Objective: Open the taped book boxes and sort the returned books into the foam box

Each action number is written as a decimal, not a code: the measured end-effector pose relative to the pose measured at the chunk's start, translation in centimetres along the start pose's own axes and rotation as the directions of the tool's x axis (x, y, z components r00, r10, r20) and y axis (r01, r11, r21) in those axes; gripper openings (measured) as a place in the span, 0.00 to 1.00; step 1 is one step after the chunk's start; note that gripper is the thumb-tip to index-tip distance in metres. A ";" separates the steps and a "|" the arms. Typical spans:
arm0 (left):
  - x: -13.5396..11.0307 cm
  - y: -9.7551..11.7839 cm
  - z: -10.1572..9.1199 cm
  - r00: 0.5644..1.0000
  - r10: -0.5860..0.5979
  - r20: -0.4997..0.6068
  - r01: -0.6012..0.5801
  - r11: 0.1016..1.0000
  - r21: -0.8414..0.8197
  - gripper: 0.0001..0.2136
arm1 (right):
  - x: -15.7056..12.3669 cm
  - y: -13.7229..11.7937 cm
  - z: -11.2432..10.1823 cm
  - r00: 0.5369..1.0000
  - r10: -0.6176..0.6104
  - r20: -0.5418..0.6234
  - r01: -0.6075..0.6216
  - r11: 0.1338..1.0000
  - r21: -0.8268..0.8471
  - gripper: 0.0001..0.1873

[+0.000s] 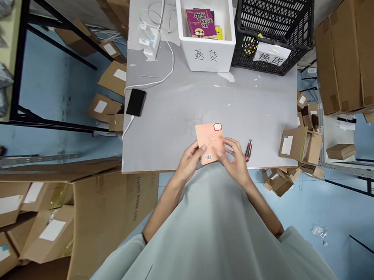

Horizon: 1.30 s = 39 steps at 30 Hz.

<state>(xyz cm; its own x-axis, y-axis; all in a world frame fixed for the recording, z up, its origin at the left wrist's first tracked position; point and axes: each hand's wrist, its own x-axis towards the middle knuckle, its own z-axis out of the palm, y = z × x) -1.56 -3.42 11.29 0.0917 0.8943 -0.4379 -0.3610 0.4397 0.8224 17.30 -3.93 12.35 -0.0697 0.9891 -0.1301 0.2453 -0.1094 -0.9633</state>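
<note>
A small salmon-pink book (pixel 210 137) is held over the front edge of the grey table, tilted slightly. Its facing cover carries a few lines of print, a barcode at the lower left and a red-framed label at the top right corner. My left hand (pixel 189 161) grips the lower left edge, thumb on the cover and fingers hidden behind. At the right edge, my right hand (pixel 235 160) has its thumb on the lower corner and its fingers curled by the side. Just right of that hand lies a red and black utility knife (pixel 249 151).
A white bin (pixel 206 54) with several books and a black plastic crate (pixel 272 28) stand at the table's back. A black phone (pixel 136 102) with a white cable lies left, below a power strip (pixel 151 43). Cardboard boxes (pixel 294 144) flank the table (pixel 176 98).
</note>
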 end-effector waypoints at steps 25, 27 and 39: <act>0.8 0.5 -0.4 0.973 0.211 -0.092 -0.187 0.957 0.221 0.23 | 1.9 1.7 -1.0 0.993 0.096 0.065 -0.110 0.958 0.265 0.23; 0.6 1.2 -0.7 0.955 0.293 -0.053 -0.265 0.916 0.300 0.19 | 2.1 1.9 -1.7 0.997 0.043 0.056 -0.054 0.975 0.214 0.19; -0.6 1.8 -0.3 0.902 0.430 -0.039 -0.370 0.817 0.441 0.15 | 2.6 1.3 -2.4 0.996 0.091 0.005 -0.090 0.967 0.237 0.20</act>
<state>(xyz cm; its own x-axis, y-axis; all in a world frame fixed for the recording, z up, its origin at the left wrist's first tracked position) -2.49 -3.22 12.91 -0.1080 0.9926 -0.0558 0.0803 0.0647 0.9947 19.77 -1.27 11.37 -0.0515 0.9744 -0.2186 0.0141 -0.2182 -0.9758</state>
